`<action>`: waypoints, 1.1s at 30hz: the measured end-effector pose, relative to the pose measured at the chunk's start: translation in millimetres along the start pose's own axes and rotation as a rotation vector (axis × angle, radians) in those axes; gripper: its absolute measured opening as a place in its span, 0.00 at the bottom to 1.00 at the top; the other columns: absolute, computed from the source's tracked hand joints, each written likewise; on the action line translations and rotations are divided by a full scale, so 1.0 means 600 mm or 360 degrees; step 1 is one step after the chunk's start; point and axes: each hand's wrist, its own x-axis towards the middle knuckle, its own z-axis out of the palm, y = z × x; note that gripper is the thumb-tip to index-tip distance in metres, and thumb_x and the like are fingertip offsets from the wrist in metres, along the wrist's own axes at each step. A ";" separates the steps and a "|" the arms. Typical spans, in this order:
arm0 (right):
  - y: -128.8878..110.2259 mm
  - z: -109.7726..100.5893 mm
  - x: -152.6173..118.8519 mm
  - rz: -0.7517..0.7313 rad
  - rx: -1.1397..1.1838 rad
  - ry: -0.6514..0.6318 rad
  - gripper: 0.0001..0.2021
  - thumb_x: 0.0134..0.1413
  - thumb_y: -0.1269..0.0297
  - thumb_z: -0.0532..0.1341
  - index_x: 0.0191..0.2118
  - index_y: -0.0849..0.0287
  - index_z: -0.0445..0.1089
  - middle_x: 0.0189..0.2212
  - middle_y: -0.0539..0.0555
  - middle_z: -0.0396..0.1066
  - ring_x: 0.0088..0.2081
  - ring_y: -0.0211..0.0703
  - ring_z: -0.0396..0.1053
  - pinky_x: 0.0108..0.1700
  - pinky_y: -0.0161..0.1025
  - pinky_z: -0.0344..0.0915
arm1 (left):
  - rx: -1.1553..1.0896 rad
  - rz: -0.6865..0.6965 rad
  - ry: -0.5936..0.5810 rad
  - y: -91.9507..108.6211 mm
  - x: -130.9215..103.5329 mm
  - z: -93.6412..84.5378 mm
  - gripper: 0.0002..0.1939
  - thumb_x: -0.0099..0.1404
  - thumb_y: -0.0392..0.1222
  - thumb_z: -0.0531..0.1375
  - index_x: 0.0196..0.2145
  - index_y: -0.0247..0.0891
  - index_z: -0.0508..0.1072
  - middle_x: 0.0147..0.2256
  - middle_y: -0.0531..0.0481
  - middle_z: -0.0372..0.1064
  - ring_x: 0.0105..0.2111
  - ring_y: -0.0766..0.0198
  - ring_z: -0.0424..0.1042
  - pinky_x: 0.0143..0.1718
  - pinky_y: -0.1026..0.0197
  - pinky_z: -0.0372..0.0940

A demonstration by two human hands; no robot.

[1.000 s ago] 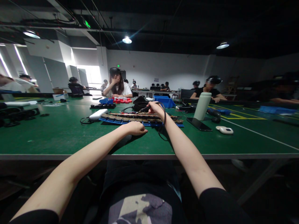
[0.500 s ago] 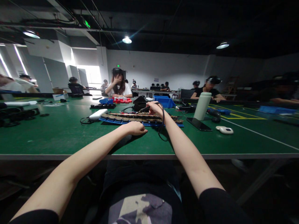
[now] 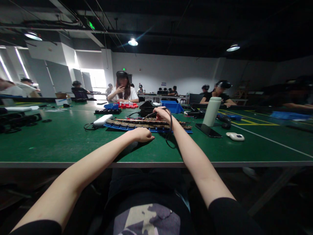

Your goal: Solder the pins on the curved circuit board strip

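My right hand (image 3: pixel 162 113) is closed around a dark, pen-shaped soldering iron (image 3: pixel 151 115). Its black cable (image 3: pixel 171 125) loops over my wrist and down to the table. The iron's tip points left, above long blue strips (image 3: pixel 161 129) that carry rows of thin gold-coloured and dark parts. Against the near edge of those strips rests my left hand (image 3: pixel 144 134), curled with its thumb side toward the right. Whatever its fingers may hold is hidden.
A white device with a cable (image 3: pixel 103 120) lies left of the strips. Behind stand a blue bin (image 3: pixel 172 106) and red parts (image 3: pixel 127 105). To the right are a pale green bottle (image 3: pixel 212 111), a phone (image 3: pixel 208 130) and a white case (image 3: pixel 235 136). Other people sit beyond.
Both my hands stay almost exactly where they were, with the soldering iron still held. Across the table, a person's hand has lowered slightly from the face.
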 end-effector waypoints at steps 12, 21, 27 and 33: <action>0.000 0.001 -0.001 0.0000 0.0006 -0.0011 0.10 0.53 0.70 0.56 0.22 0.59 0.64 0.11 0.48 0.61 0.16 0.38 0.64 0.22 0.33 0.65 | 0.0021 0.0018 -0.0002 0.001 -0.001 -0.001 0.26 0.71 0.54 0.46 0.33 0.37 0.78 0.33 0.43 0.76 0.31 0.59 0.73 0.28 0.62 0.56; 0.002 0.002 0.002 0.0032 0.0003 -0.0032 0.11 0.53 0.70 0.57 0.21 0.58 0.62 0.10 0.47 0.61 0.15 0.37 0.64 0.21 0.32 0.64 | -0.0039 0.0022 0.0032 -0.002 0.001 0.003 0.25 0.70 0.54 0.47 0.30 0.38 0.77 0.30 0.44 0.75 0.30 0.60 0.73 0.29 0.63 0.58; 0.002 0.001 0.001 0.0019 0.0011 -0.0026 0.10 0.53 0.70 0.58 0.21 0.58 0.64 0.10 0.48 0.61 0.16 0.38 0.64 0.22 0.33 0.64 | -0.0049 0.0012 0.0032 -0.003 0.001 0.003 0.25 0.70 0.54 0.47 0.31 0.38 0.78 0.31 0.43 0.76 0.31 0.58 0.73 0.30 0.62 0.59; -0.010 -0.001 -0.007 0.0017 -0.0101 -0.0125 0.11 0.55 0.69 0.60 0.22 0.58 0.63 0.13 0.50 0.65 0.17 0.35 0.63 0.20 0.30 0.59 | -0.0037 0.0009 0.0004 -0.002 0.000 0.002 0.26 0.71 0.54 0.46 0.32 0.37 0.78 0.32 0.43 0.76 0.31 0.58 0.73 0.30 0.61 0.59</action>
